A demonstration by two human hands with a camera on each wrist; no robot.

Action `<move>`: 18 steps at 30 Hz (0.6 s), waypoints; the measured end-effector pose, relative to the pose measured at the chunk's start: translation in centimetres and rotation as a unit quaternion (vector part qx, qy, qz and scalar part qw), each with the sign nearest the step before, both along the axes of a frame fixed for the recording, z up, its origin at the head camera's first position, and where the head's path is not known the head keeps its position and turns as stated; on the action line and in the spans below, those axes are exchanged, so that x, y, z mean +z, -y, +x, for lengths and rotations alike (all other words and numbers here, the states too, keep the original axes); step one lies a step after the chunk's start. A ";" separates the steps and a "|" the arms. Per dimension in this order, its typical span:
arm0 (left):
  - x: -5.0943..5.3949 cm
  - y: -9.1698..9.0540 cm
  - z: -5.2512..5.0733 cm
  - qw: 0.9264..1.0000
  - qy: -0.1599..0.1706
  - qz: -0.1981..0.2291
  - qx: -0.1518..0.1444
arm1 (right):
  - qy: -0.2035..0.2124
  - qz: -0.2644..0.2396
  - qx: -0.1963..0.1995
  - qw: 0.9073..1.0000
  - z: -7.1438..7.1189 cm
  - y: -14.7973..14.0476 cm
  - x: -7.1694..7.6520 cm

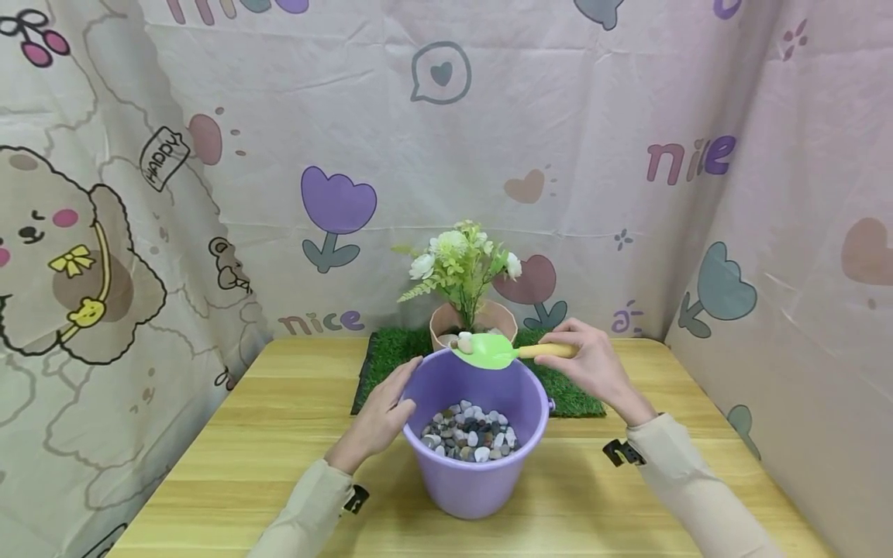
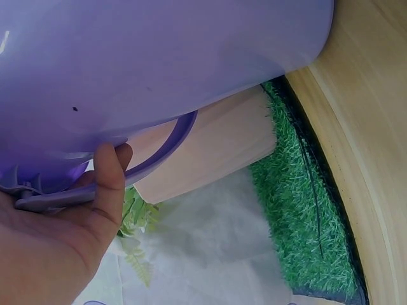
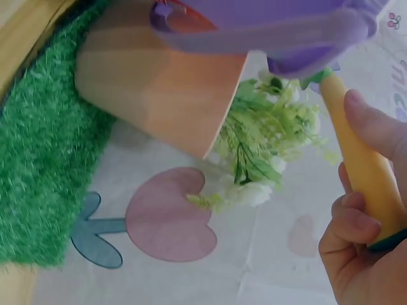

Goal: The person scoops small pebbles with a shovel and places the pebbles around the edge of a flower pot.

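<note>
A purple bucket (image 1: 470,484) stands on the table with many pebbles (image 1: 470,434) inside it. My left hand (image 1: 380,411) grips its left rim. From the left wrist view, the fingers (image 2: 109,184) curl around by the bucket's handle (image 2: 168,149) and meet its outer wall. In my right hand (image 1: 593,360) is a toy trowel with a yellow handle (image 3: 365,159) and a green blade (image 1: 488,353). The blade is above the bucket's far rim, carrying a few pale pebbles (image 1: 463,342). Behind it stands a pinkish flowerpot (image 3: 165,76) holding white flowers and leaves (image 1: 463,260).
The flowerpot rests on a green artificial turf mat (image 1: 572,391) at the back of the wooden table (image 1: 279,457). A printed cloth (image 1: 432,155) hangs behind the table and on both sides.
</note>
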State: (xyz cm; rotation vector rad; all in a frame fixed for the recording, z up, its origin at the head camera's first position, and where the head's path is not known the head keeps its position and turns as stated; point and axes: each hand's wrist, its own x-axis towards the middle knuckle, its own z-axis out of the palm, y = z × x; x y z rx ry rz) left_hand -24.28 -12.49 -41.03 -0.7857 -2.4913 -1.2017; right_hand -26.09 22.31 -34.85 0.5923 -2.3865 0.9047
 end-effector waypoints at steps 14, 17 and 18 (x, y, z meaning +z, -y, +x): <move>0.1 -0.1 0.1 1.000 0.004 -0.003 0.000 | 0.037 0.065 -0.080 0.994 -0.5 -0.5 1.2; 0.0 0.0 0.1 1.000 0.003 -0.004 0.002 | 0.057 0.060 -0.080 0.993 -0.6 -0.5 1.2; 0.0 0.0 0.1 1.000 0.005 -0.003 0.002 | 0.064 0.058 -0.079 0.993 -0.6 -0.5 1.2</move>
